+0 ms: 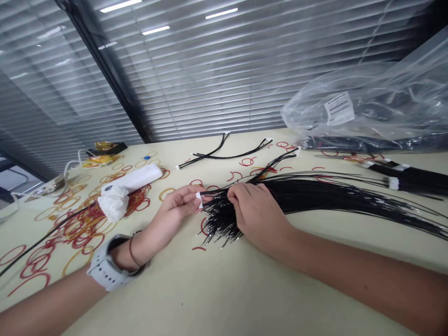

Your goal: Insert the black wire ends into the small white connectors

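My left hand (pixel 180 205) pinches a small white connector (pixel 199 200) between thumb and fingers. Black wires run from that connector toward a thick bundle of black wires (pixel 301 193) on the table. My right hand (pixel 257 212) is closed at the near end of the bundle, its fingertips curled over wires; exactly which ones they grip is hidden. Loose wire ends with shiny metal terminals (pixel 222 231) fan out below and left of my right hand. Behind it, a few black wires with a white connector (pixel 297 151) stick out from the bundle.
Short black cables (pixel 224 156) lie near the blinds. Red and yellow rubber bands (pixel 80 228) scatter over the left side, beside a white roll (pixel 143 178) and crumpled tissue (pixel 114 203). A clear plastic bag (pixel 315 102) and more connector-ended cables (pixel 416 179) occupy the right.
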`<state>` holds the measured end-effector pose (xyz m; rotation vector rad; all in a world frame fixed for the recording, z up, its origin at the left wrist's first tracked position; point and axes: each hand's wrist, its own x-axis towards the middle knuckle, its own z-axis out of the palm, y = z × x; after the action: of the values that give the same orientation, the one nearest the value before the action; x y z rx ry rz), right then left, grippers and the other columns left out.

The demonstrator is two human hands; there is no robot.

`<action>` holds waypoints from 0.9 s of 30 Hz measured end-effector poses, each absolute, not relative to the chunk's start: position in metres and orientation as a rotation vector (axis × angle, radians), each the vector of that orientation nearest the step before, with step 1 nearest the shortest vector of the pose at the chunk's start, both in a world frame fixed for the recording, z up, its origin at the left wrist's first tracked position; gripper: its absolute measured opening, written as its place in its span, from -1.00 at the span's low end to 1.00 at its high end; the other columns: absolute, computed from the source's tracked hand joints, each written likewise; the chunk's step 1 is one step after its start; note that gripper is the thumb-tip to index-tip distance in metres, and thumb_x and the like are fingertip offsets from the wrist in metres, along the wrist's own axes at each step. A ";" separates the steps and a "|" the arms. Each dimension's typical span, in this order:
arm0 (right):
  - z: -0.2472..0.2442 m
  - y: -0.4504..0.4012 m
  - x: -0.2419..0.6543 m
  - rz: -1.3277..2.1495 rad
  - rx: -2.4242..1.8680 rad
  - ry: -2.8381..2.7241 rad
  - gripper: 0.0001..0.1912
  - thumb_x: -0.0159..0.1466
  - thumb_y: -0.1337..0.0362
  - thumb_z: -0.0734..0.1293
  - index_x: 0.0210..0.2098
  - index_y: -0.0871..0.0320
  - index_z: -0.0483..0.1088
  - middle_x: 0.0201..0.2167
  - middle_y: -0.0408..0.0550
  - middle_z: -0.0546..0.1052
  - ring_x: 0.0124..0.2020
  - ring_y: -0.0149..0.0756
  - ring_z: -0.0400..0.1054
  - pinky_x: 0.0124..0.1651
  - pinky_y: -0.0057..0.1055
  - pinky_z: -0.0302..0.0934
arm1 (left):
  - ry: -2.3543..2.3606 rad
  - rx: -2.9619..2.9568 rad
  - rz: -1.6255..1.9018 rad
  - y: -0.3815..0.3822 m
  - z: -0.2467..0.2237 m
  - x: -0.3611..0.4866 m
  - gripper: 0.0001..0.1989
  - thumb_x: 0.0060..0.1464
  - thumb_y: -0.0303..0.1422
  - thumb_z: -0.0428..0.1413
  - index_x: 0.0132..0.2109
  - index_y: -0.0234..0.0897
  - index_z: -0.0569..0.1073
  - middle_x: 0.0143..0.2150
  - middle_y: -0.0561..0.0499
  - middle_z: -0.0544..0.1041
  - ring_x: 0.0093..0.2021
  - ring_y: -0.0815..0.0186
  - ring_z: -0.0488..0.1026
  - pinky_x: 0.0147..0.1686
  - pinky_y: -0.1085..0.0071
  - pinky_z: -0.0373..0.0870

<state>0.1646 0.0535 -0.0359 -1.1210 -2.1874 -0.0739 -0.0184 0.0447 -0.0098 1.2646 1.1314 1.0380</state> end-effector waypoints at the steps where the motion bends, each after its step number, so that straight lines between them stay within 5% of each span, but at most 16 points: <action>1: -0.036 0.053 0.165 -0.075 -1.123 -2.185 -0.86 0.09 0.52 0.08 -0.45 0.23 0.19 -0.52 -0.12 0.30 -0.48 -0.40 0.11 -0.37 -0.42 -0.16 | 1.135 1.268 1.037 0.045 -0.010 -0.018 -0.77 -0.04 -0.46 0.11 -0.16 -0.30 0.37 -0.19 -0.07 0.50 -0.13 0.33 0.40 -0.27 0.57 0.33; 27: -0.036 0.051 0.166 -0.193 -1.002 -2.172 -0.87 0.12 0.52 0.08 -0.43 0.22 0.17 -0.51 -0.11 0.31 -0.46 -0.38 0.15 -0.36 -0.41 -0.09 | 1.059 1.378 0.909 0.042 -0.006 -0.023 -0.78 0.01 -0.50 0.04 -0.14 -0.32 0.35 -0.14 -0.08 0.46 -0.09 0.34 0.38 -0.11 0.48 0.29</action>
<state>0.1660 0.0507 -0.0356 -1.0016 -2.1722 -0.1932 -0.0231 0.0420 -0.0059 1.3780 1.0591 0.9093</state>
